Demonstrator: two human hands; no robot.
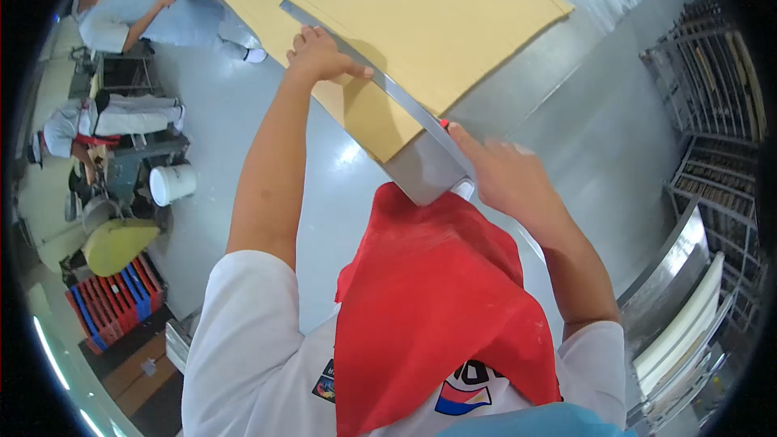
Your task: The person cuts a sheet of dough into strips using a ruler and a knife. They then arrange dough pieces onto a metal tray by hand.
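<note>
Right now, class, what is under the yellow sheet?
A grey tabletop shows past the near corner of the yellow sheet; whatever lies directly beneath the sheet is covered and cannot be seen.

The head-worn camera looks forward and steeply down past the wearer's red cloth [445, 299], with the left hand [320, 57] and right hand [510, 174] near, above the counter [417, 174]; its wide, round field bends the racks [704, 85] at the right edge and blackens the corners.
</note>
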